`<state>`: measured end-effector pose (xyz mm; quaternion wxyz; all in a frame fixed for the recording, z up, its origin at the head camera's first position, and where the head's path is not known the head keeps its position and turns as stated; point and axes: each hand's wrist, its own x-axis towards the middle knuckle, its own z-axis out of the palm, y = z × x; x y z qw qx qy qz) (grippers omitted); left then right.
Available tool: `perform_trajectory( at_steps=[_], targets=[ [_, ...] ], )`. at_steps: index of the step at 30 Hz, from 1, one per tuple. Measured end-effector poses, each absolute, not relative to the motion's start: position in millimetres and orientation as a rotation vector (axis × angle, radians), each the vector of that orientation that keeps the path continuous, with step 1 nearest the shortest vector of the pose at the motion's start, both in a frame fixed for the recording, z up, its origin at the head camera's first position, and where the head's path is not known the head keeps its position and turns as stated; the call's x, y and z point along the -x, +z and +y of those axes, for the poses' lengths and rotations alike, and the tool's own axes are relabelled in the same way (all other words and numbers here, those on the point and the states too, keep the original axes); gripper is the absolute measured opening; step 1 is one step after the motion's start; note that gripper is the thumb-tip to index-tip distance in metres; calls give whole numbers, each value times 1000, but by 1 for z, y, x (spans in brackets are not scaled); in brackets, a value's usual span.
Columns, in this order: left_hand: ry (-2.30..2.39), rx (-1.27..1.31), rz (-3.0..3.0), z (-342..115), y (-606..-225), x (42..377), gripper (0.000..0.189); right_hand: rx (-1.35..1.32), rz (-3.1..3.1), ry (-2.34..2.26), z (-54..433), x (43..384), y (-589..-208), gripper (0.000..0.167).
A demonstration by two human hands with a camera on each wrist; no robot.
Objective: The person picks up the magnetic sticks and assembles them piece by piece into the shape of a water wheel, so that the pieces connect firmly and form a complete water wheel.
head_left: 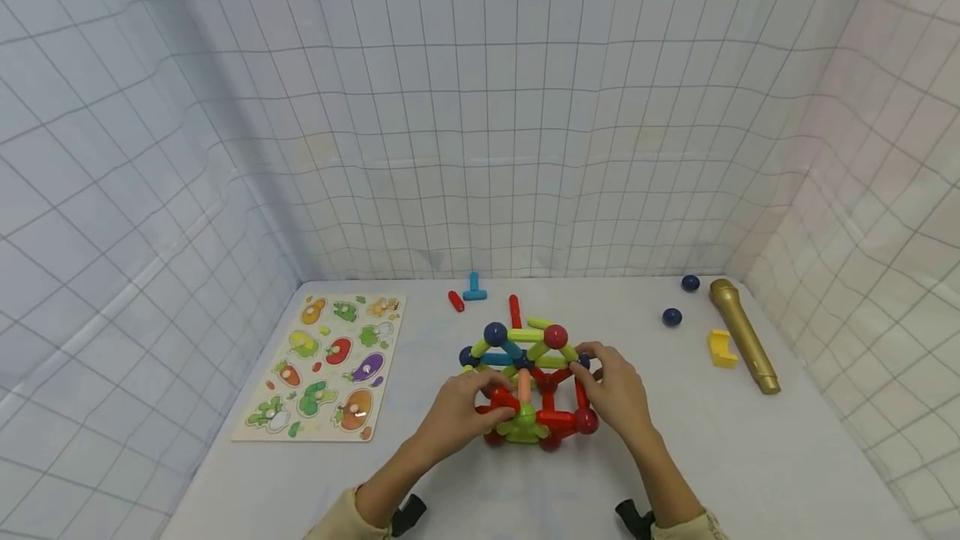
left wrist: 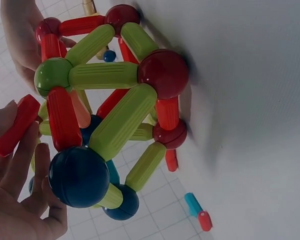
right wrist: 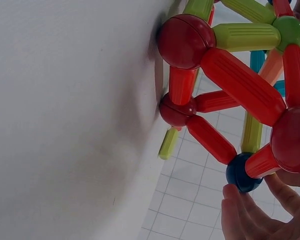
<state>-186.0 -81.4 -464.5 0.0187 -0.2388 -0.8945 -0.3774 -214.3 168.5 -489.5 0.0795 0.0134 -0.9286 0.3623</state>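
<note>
A frame of magnetic rods and balls (head_left: 527, 413), in red, green, blue and one peach rod, stands on the table between both hands. My left hand (head_left: 461, 411) is at its left side and pinches a loose-looking red rod (left wrist: 17, 125) between thumb and fingers, near the upper part of the frame. Close under that rod, a large dark blue ball (left wrist: 79, 176) lies by the left fingertips. On the other side, my right hand (head_left: 615, 390) holds the frame at a dark blue corner ball (right wrist: 242, 172), its fingers and thumb around it.
Loose red rods (head_left: 456, 301) and blue rods (head_left: 474, 294) lie behind the frame. A vegetable puzzle board (head_left: 315, 427) is at left. Two dark blue balls (head_left: 672, 317), a yellow piece (head_left: 722, 348) and a gold tube (head_left: 744, 336) lie at right. Gridded cloth walls surround the table.
</note>
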Motion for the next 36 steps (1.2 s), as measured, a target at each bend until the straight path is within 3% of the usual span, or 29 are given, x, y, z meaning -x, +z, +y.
perform_trajectory(
  at_steps=[10, 13, 16, 19, 23, 27, 32, 36],
  targets=[
    [-1257, 970, -2897, -104, -455, 208, 37, -35, -2767, 1067, 171, 216, -489, 34],
    [-1249, 986, -2950, -129, -444, 239, 27, -35, -2765, 1087, 170, 213, -491, 34],
    [-1025, 797, -2978, -147, -445, 284, 19, -36, -2757, 1112, 168, 209, -495, 33],
    [-669, 575, -3048, -150, -461, 333, 24, -38, -2744, 1108, 167, 208, -496, 32],
    [-222, 507, -3085, -142, -490, 374, 35, -25, -2753, 1068, 166, 209, -495, 32],
    [-4, 533, -3032, -135, -510, 384, 40, -19, -2773, 1050, 165, 207, -496, 32],
    [103, 562, -3011, -127, -521, 389, 17, -41, -2767, 1032, 167, 207, -496, 32],
    [201, 518, -3031, -126, -523, 393, 17, -47, -2769, 1041, 170, 209, -493, 33]
  ],
)
